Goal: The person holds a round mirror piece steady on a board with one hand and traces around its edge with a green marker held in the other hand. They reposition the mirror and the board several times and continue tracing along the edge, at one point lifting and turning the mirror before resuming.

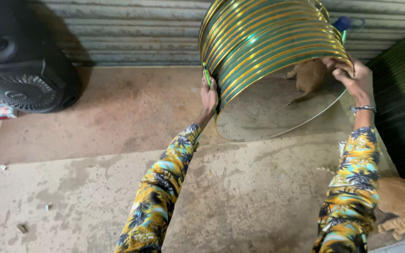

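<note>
Gripping the stack of green-and-gold metal hoops (268, 47) at opposite rims, my left hand (209, 96) and right hand (352, 77) keep fingers closed, steadying it tilted above the concrete floor (94, 178).

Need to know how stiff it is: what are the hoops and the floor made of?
Hoops: probably thin metal strip with a glossy green-and-gold finish, since the bands catch bright highlights; coated plastic can't be ruled out. Both hands grip the stack, left hand and right hand. Floor: looks like bare concrete, matte, stained and dusty.

Probably a small workshop: rolled metal shutter (132, 28), stained bare floor (94, 187).
</note>
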The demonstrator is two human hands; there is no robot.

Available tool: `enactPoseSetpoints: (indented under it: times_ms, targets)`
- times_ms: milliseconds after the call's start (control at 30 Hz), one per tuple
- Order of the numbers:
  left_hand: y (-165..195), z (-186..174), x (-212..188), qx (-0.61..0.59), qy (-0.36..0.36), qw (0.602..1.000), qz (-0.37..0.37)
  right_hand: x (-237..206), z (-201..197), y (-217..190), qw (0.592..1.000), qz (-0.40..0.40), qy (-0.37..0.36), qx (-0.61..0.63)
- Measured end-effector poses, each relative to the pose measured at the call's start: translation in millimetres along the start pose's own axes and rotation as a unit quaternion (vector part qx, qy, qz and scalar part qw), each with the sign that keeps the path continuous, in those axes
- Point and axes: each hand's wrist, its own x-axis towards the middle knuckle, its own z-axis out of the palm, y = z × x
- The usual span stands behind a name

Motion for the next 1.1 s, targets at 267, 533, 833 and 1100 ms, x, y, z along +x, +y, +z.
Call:
enactPoseSetpoints:
  times_ms: [267, 533, 833, 1100]
  targets:
    - [13, 2, 1, 0.005, 0.013, 1.0, -0.007, 87, 10, -51, 0.985, 0.152, 0.011, 0.076]
    - [29, 3, -4, -0.009, 0.002, 0.999, -0.039, 95, 25, -71, 0.975, 0.18, -0.088, 0.093]
    - [50, -17, -3, 0.049, -0.034, 0.998, 0.016, 97, 20, -81, 0.996, 0.082, -0.003, -0.023]
    - [1, -211, -137, -0.128, 0.059, 0.988, -0.059, -9, 0, -82, 0.94, -0.228, 0.246, 0.061]
